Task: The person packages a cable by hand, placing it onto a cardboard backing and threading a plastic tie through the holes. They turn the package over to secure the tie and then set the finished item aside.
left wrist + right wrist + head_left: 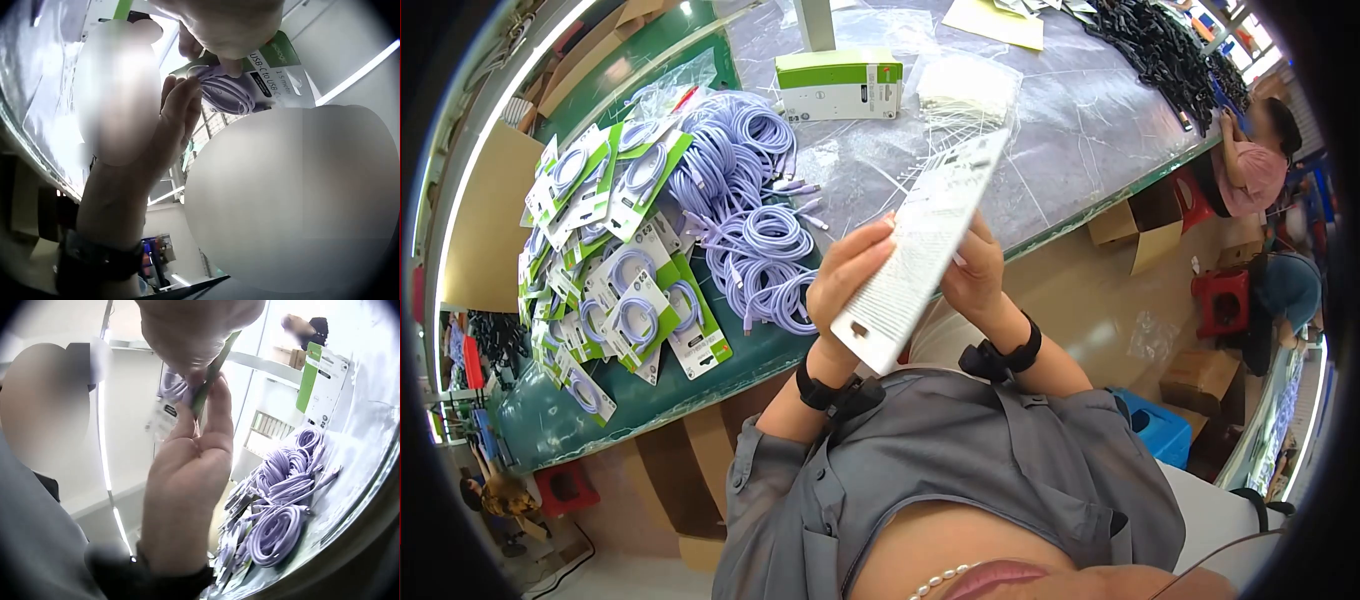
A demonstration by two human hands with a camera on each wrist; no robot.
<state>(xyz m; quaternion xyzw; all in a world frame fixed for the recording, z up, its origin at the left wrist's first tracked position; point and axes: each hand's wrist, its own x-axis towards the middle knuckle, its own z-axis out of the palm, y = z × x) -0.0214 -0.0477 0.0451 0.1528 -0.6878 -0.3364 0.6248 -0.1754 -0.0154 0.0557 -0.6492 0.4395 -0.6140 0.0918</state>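
Note:
A white card (920,240) stands tilted between the two hands, its printed back towards the head camera. My left hand (850,280) grips its left edge. On the card's other face, in the left wrist view, a coiled purple cable (228,92) lies against the green and grey front (294,78). My right hand (975,270) is behind the card's right edge; its fingertips pinch at the end of the coil in the left wrist view, where my left hand (219,25) also has fingers over the cable. The exact contact is partly hidden.
Loose purple cable coils (740,160) and a pile of carded cables (630,300) lie on the left of the table (860,170). Behind stand a green-and-white box (840,85) and a bundle of white ties (965,95). Black cables (1145,45) are at the far right.

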